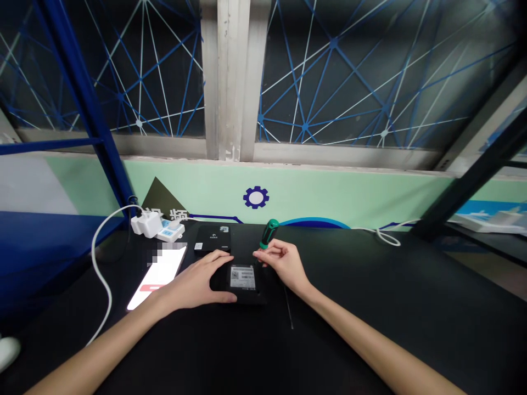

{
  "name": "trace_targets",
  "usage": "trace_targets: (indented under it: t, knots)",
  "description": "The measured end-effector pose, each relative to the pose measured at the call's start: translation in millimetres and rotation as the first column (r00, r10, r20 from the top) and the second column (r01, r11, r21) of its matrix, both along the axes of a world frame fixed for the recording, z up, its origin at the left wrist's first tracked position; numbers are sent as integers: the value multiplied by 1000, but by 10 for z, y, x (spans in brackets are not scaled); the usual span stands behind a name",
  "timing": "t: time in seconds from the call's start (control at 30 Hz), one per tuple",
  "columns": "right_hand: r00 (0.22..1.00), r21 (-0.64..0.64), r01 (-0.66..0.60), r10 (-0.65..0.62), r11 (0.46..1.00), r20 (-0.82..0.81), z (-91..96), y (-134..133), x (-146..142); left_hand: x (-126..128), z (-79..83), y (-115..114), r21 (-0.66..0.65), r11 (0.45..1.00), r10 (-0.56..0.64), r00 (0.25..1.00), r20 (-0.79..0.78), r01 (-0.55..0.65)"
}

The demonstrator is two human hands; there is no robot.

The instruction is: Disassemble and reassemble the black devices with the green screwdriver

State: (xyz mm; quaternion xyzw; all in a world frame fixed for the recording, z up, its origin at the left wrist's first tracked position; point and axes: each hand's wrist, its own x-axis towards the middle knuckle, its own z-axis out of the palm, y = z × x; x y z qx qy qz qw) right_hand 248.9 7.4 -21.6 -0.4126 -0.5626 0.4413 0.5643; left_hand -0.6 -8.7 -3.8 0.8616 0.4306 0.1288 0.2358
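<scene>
A flat black box-shaped device (257,298) with a white printed label lies on the dark table. My left hand (195,282) spans its left side, thumb at the near edge and fingers at the far edge. In my right hand (286,266) is a screwdriver (269,232) with a green and black handle. It stands almost upright, pinched below the handle, over the device's far right corner; its tip is hidden by the fingers. Below that hand lies a thin dark rod (289,310).
Behind the device sits a black box (214,239). A phone with a bright screen (162,274) lies left of it, near a white power strip (169,230) with plugs and a white cable (94,252). Another white cable (387,237) runs along the wall. Shelf posts (88,109) flank the table.
</scene>
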Motion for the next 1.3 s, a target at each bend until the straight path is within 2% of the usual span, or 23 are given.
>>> trace_targets:
  t: [0.27, 0.47, 0.57, 0.8, 0.97, 1.17, 1.3]
  knots:
    - [996, 7, -12, 11, 1000, 89, -29, -3, -13, 1, 14, -4, 1, 1000, -8, 1000, 6, 8]
    - [975, 134, 13, -42, 991, 216, -19, -14, 12, -2, 23, -6, 22, 1000, -14, 1000, 11, 14]
    - [969, 128, 5, -36, 992, 244, -21, -3, 26, 11, 48, -16, 7, 1000, 5, 1000, -22, -4]
    - [969, 70, -65, 46, 995, 243, 0, -9, 37, 8, 67, -32, 27, 1000, 5, 1000, -20, -4]
    - [982, 59, -99, 89, 993, 167, 32, -38, 18, -1, 64, -36, 31, 1000, -1, 1000, -18, 2]
    - [990, 42, -89, 84, 995, 115, 20, -48, 8, -7, 61, -31, 38, 999, -18, 1000, -3, 19]
    - [984, 60, -111, 101, 992, 149, 21, -60, 5, -1, 87, -37, 30, 999, -14, 1000, -24, 14]
